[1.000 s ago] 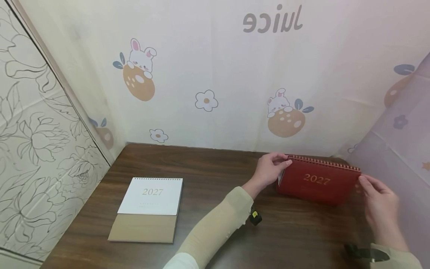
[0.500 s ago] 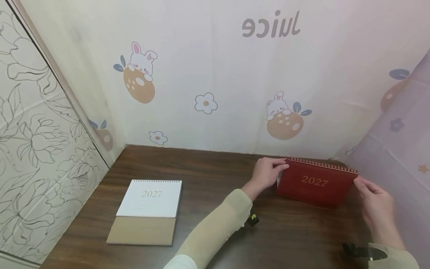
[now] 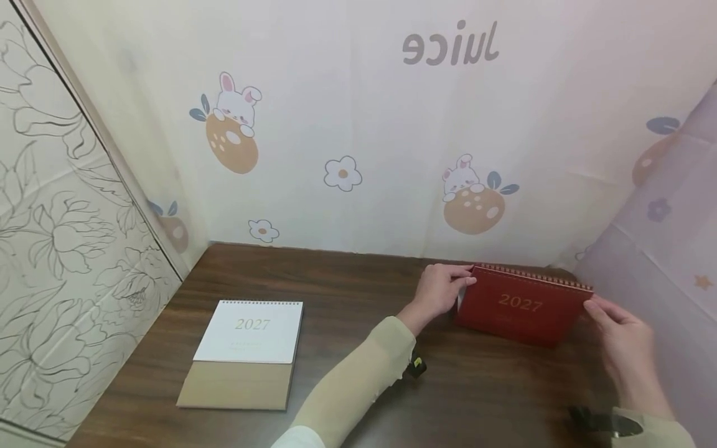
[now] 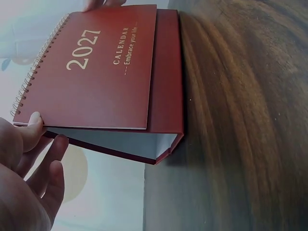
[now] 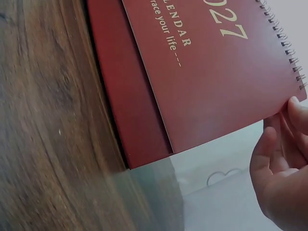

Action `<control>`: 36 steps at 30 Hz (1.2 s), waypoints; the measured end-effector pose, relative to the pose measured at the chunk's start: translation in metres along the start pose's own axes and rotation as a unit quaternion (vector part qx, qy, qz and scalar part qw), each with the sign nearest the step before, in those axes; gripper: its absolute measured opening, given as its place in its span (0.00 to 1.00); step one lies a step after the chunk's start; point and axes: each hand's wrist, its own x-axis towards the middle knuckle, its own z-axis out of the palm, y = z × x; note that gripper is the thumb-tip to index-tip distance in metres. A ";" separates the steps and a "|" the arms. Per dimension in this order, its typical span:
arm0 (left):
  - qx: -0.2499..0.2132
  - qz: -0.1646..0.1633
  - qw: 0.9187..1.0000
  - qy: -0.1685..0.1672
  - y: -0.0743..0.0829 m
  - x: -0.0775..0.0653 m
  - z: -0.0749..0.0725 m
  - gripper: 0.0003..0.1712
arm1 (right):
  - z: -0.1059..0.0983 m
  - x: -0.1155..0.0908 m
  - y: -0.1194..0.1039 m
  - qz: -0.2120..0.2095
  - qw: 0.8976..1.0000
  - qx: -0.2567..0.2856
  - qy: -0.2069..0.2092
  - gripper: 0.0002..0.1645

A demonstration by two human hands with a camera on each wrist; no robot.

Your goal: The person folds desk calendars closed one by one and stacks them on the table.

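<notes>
A red spiral-bound desk calendar (image 3: 515, 320) marked 2027 stands propped up like a tent at the right rear of the wooden table. My left hand (image 3: 439, 291) pinches its upper left corner near the binding. At the opposite top corner, the thumb and fingers of my right hand (image 3: 624, 339) pinch the edge. In the left wrist view, the stand of the red calendar (image 4: 96, 86) shows a pale inside, and its bottom edge meets the table. The right wrist view has the lower cover and the right hand (image 5: 284, 163) at the coil end.
A second 2027 desk calendar (image 3: 246, 333), white on a tan base, stands at the left of the table (image 3: 336, 280). A printed curtain (image 3: 347, 112) hangs behind the table's back edge, and a lilac curtain (image 3: 683, 249) borders the right side.
The red calendar has shifted slightly to the left, with both hands still holding its top corners. The white calendar stays in place. The head view has tilted a little.
</notes>
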 end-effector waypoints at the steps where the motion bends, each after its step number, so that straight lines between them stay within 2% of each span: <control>1: 0.004 0.005 1.000 0.004 0.000 -0.001 -0.001 0.12 | 0.001 -0.002 0.000 -0.004 1.000 -0.021 0.010 0.03; 4: 0.014 0.013 1.000 0.011 0.000 -0.003 -0.005 0.12 | 0.005 -0.009 0.000 -0.012 0.997 -0.069 0.039 0.03; 8: 0.014 0.006 1.000 0.009 0.000 -0.006 -0.014 0.12 | 0.015 -0.017 -0.001 -0.020 0.996 -0.070 0.049 0.04; 16: 0.008 0.008 1.000 0.003 -0.005 -0.012 -0.043 0.13 | 0.037 -0.026 -0.009 -0.032 0.998 -0.053 0.019 0.05; 20: 0.006 0.009 1.000 0.005 -0.007 -0.017 -0.061 0.13 | 0.049 -0.028 -0.013 -0.034 0.997 -0.065 -0.005 0.06; 24: 0.001 0.002 1.000 0.011 -0.010 -0.024 -0.081 0.13 | 0.065 -0.032 -0.013 -0.050 0.997 -0.051 -0.035 0.07; 29: 0.006 0.017 1.000 0.024 -0.019 -0.033 -0.104 0.13 | 0.085 -0.039 -0.008 -0.062 0.995 -0.026 -0.070 0.06; 36: -0.018 0.034 0.998 0.050 -0.036 -0.049 -0.131 0.11 | 0.114 -0.043 -0.004 -0.061 0.994 -0.042 -0.084 0.08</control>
